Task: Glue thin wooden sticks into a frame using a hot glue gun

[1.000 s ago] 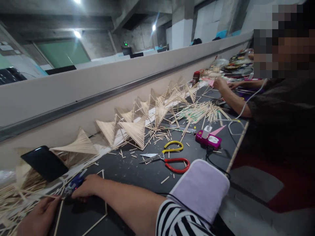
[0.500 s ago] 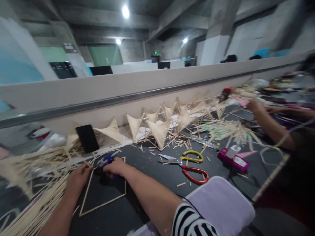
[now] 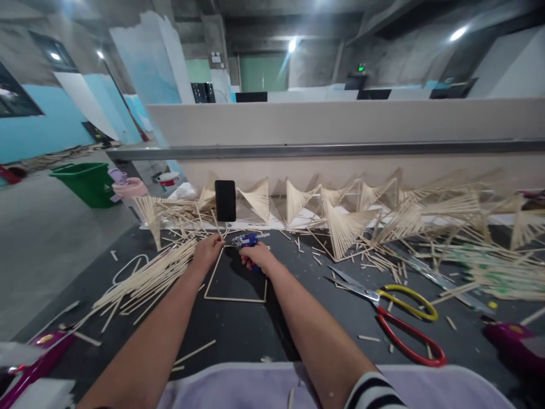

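1. The left hand (image 3: 208, 250) is at the far left corner of the stick frame (image 3: 234, 299), its thumb and fingertips drawn together on the thin wood there.
2. The right hand (image 3: 256, 257) has its fingers wrapped around the blue glue gun (image 3: 248, 240) — the grip is closed on it, and the nozzle points left toward the other hand's fingertips.
3. The stick frame lies flat on the dark table (image 3: 315, 335), between the forearms. Its near side and parts of its left and right sides show; the right hand and the glue gun hide some of the far part.
4. Just beyond the hands, a black phone (image 3: 225, 200) stands upright, with fan-shaped stick models (image 3: 340, 227) in a row to its right, along the pale partition (image 3: 340, 122).
5. A pile of loose sticks (image 3: 149, 278) spreads left of the left forearm; more sticks, some marked with green (image 3: 477, 264), lie at the far right.
6. The scissors (image 3: 377, 295) rest right of the right forearm, blades slightly apart — one handle loop is yellow, the other red. Short stick offcuts are scattered around them.
7. A lilac cloth (image 3: 230, 386) lies along the near edge, and a magenta power strip (image 3: 517, 343) sits at the right. A green bin (image 3: 83, 182) stands on the floor at the left.
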Available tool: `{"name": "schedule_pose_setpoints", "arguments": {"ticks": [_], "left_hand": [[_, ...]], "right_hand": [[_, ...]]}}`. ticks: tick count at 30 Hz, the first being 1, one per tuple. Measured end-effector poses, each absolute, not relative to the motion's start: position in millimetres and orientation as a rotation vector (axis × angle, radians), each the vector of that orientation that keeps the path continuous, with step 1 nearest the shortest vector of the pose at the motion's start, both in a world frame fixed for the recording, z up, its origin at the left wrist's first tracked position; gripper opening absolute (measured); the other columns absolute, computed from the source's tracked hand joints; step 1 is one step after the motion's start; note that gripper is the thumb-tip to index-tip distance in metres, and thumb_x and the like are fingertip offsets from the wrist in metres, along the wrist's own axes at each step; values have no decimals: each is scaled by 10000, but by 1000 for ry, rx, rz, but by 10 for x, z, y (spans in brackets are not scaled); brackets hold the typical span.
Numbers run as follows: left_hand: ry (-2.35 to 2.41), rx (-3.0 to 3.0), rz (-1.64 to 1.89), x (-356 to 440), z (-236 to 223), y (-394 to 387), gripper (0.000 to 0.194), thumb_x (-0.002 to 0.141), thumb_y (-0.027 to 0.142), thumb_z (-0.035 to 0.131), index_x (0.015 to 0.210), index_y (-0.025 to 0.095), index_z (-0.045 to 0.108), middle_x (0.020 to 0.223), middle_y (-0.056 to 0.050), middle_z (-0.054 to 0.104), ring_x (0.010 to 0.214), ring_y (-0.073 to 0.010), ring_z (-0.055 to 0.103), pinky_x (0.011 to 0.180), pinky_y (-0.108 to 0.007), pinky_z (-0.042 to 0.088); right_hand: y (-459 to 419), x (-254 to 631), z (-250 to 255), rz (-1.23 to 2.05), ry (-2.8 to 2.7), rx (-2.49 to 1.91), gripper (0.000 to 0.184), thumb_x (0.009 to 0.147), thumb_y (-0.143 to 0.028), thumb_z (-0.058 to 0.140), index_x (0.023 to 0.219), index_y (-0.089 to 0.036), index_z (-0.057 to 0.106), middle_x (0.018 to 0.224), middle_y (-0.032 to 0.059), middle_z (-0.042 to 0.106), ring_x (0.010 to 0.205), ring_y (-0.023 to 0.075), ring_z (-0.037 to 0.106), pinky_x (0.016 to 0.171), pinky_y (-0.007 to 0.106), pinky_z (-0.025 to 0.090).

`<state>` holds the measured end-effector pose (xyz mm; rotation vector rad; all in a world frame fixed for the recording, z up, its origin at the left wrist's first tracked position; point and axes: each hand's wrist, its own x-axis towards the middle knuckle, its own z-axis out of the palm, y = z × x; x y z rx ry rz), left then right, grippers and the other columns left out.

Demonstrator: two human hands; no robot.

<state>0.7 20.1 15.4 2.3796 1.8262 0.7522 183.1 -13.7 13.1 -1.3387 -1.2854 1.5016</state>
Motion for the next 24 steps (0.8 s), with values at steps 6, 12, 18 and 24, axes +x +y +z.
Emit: {"name": "schedule_pose_setpoints", "arguments": {"ticks": [6, 12, 18, 24], "left_hand": [[1840, 2385, 765, 25, 161, 172, 224, 781, 357, 433, 796, 198, 589, 699, -18, 623, 667, -161, 557, 578, -236, 323], [1822, 2415, 756, 43, 185, 137, 224, 793, 344, 421, 795, 195, 587, 708, -24, 621, 693, -167, 560, 607, -241, 333], [1824, 2421, 757, 44, 172, 133, 239, 806, 342, 403, 824, 192, 588, 712, -26, 622, 689, -167, 561, 601, -242, 335], [1847, 2414, 747, 46, 162, 144, 220, 797, 340, 421, 817, 196, 586, 719, -24, 624, 683, -170, 559, 593, -247, 326]], "right_hand": [[-141, 1830, 126, 1493, -1295, -1336, 121, 596, -222, 540, 504, -146, 525, 400, -17, 534, 303, 81, 452, 323, 183, 378], [-141, 1829, 121, 1484, -1296, -1345, 129, 595, -228, 546, 498, -146, 522, 393, -14, 532, 305, 77, 447, 331, 181, 383], [-147, 1825, 137, 1489, -1296, -1353, 119, 586, -218, 544, 496, -145, 520, 384, -21, 523, 303, 76, 444, 324, 176, 375], [-159, 1824, 163, 1483, -1305, -1361, 114, 590, -209, 537, 499, -144, 515, 385, -20, 525, 294, 74, 434, 323, 179, 374]]}}
